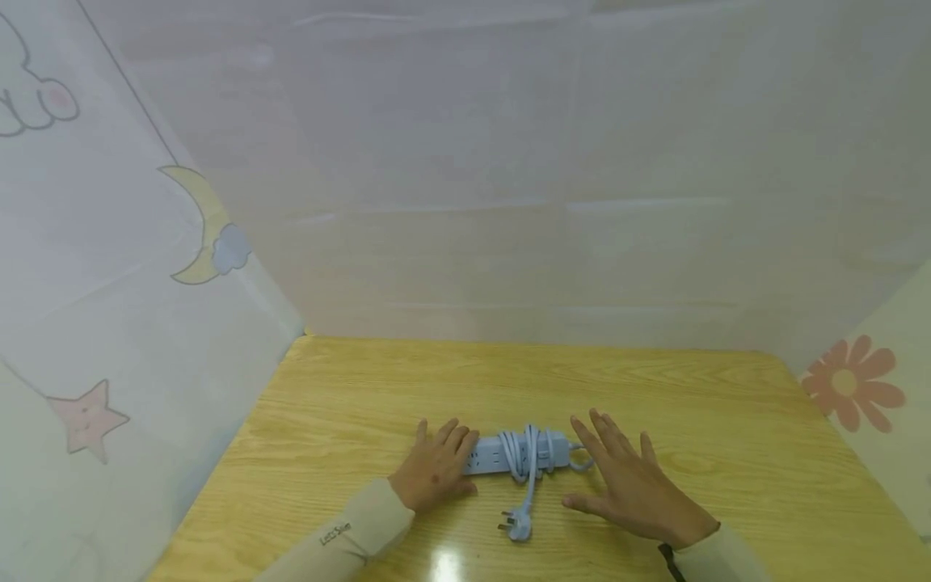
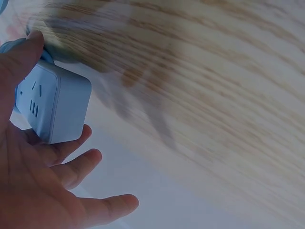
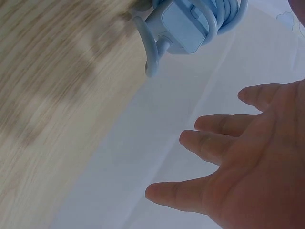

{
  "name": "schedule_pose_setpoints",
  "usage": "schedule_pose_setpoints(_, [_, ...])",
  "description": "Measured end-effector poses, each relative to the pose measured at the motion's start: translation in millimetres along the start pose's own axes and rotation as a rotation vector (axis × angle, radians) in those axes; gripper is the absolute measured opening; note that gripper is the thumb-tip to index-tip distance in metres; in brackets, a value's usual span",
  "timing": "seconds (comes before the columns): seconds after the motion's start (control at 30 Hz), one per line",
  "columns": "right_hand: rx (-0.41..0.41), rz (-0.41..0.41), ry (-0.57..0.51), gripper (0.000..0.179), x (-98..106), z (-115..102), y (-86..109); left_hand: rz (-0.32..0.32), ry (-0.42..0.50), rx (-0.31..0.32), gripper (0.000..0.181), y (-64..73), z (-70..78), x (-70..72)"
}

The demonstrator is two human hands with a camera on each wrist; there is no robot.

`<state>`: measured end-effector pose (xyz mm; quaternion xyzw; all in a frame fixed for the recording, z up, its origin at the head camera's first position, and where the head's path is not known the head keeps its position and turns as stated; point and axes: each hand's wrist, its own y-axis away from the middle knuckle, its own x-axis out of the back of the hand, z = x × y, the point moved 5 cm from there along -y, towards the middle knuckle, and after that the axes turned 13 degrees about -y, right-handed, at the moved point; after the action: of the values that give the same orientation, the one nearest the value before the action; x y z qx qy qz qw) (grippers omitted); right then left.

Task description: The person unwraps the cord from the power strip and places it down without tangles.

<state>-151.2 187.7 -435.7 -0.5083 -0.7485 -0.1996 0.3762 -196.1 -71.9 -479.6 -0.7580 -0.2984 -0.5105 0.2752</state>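
A white power strip (image 1: pixel 487 456) lies across the wooden table, its own cord (image 1: pixel 533 453) wound around its right part. The three-pin plug (image 1: pixel 519 524) hangs off toward the near side and rests on the table. At the strip's left end is my left hand (image 1: pixel 436 469), fingers on the far side and thumb on the near side, spread around the end (image 2: pixel 71 107) without a visible grip. My right hand (image 1: pixel 633 489) is held beside the right end, palm toward it, fingers extended and apart from the cord loop (image 3: pixel 151 50). Nothing is in that hand.
The wooden table (image 1: pixel 364 380) reaches back to a pale hanging sheet (image 1: pixel 465 202). Printed side sheets with a star (image 1: pixel 89 419), a moon (image 1: pixel 207 230) and a red flower (image 1: pixel 854 384) flank it left and right.
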Motion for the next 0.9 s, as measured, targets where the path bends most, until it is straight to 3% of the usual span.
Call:
schedule_pose_setpoints(0.33, [-0.002, 0.011, 0.007, 0.096, 3, 0, 2.0, -0.002, 0.011, -0.01, 0.076, -2.6, 5.6, -2.7])
schedule_pose_setpoints(0.67, [-0.013, 0.015, -0.028, 0.096, 2, 1, 4.7, 0.096, -0.06, -0.013, 0.055, -4.8, 8.9, -4.1])
schedule_pose_setpoints(0.9, [-0.02, 0.014, -0.036, 0.097, 2, 3, 5.3, 0.054, -0.05, -0.032, 0.046, -5.5, 11.0, -5.0])
